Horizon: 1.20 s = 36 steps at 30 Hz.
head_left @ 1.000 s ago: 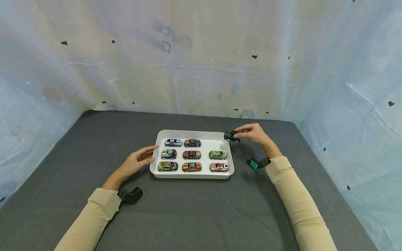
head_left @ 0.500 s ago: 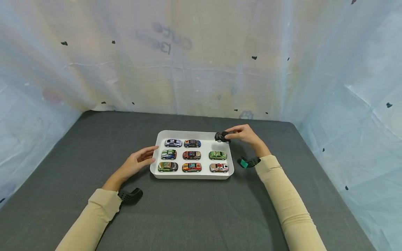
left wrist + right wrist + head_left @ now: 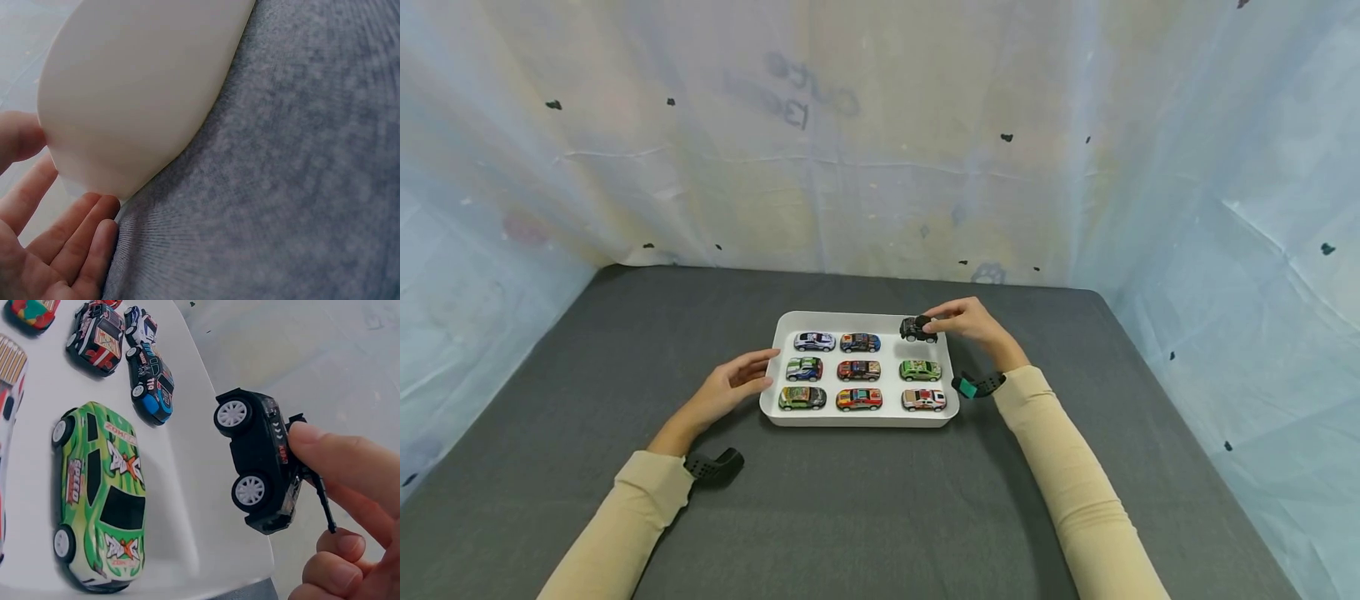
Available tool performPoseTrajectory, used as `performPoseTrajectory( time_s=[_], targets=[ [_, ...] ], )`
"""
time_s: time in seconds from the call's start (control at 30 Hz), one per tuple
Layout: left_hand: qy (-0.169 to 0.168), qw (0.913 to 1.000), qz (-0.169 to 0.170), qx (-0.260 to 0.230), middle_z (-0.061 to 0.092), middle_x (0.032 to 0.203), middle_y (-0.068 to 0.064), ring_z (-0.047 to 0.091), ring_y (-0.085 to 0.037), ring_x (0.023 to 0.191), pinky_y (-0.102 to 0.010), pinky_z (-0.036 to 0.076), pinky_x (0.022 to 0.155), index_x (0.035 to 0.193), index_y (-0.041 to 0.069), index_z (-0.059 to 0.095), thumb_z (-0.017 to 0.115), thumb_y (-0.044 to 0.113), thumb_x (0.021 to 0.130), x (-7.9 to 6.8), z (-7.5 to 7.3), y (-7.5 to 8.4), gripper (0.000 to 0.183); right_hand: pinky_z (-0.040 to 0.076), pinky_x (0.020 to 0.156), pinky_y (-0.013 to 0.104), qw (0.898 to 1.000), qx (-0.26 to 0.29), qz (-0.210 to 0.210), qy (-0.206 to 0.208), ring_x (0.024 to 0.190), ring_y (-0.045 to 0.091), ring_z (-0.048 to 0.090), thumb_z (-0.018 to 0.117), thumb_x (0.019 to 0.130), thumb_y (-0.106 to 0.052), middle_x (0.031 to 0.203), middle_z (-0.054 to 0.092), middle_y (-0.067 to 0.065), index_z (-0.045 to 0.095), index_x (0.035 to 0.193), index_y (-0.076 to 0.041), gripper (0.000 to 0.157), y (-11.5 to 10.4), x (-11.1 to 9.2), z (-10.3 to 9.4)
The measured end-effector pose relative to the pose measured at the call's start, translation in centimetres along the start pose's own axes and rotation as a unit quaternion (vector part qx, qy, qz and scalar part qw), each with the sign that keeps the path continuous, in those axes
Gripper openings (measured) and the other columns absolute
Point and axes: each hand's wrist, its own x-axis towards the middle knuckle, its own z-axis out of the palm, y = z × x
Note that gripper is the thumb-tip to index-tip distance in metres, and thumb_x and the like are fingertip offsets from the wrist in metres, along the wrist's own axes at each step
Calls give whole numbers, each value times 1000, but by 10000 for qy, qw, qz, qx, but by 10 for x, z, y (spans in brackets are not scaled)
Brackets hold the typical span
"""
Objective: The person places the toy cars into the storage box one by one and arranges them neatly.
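Note:
My right hand pinches a black toy car between thumb and fingers. The car has white wheels and a thin black barrel on top, and is held above the far right corner of a white tray. Just nearer to me in the tray is a green toy car, with a white-and-red toy car below it. The fingers of my left hand touch the tray's left side, loosely extended; in the left wrist view they lie against its wall.
Several more toy cars stand in rows in the tray, among them a blue-and-black one and a red-and-yellow one. The tray lies on a grey cloth-covered table. Pale sheeting hangs behind and at both sides.
My right hand has carried the black toy car leftward, from beside the tray's right rim to above its far right corner. The left hand and the tray have stayed in place.

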Motion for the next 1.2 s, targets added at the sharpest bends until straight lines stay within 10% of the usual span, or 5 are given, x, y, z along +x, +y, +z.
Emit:
performPoseTrajectory(
  time_s=[0.27, 0.5, 0.77, 1.0, 1.2],
  targets=[
    [70, 9999, 25, 84, 43, 149, -21, 49, 3, 119, -4, 40, 92, 146, 9, 42, 59, 25, 97, -1, 2, -1, 54, 40, 73, 32, 9995, -83, 298, -91, 79, 17, 42, 74, 85, -19, 67, 46, -6, 68, 120, -4, 38, 6, 8, 6],
    [49, 10000, -15, 41, 43, 149, -20, 47, 13, 113, -4, 40, 92, 146, 12, 43, 60, 25, 97, 0, 3, -3, 53, 42, 108, 49, 9985, 6, 527, -139, 125, 31, 52, 73, 85, -16, 132, 59, 15, 66, 123, -3, 40, 11, 8, 9],
    [36, 9999, -113, 117, 44, 149, -19, 48, -27, 130, -6, 41, 91, 146, 14, 42, 59, 28, 97, 2, 3, -1, 54, 37, 112, 52, 9987, -99, 475, -132, 134, 35, 45, 73, 85, -14, 141, 54, 20, 66, 121, 0, 39, 12, 9, 11],
    [7, 10000, -64, -19, 42, 150, -18, 48, 9, 115, -5, 40, 92, 146, 12, 42, 60, 26, 96, 1, 4, 0, 55, 38, 112, 48, 9981, -71, 599, -133, 132, 34, 48, 73, 85, -15, 136, 58, 20, 67, 121, -2, 39, 13, 7, 15],
    [-3, 9999, 11, -123, 42, 151, -19, 47, 16, 112, -4, 40, 92, 146, 11, 43, 61, 24, 96, 1, 4, -3, 55, 36, 113, 52, 9973, -98, 697, -207, 134, 35, 46, 73, 85, -16, 139, 56, 19, 67, 122, -3, 39, 15, 6, 17]
  ],
)
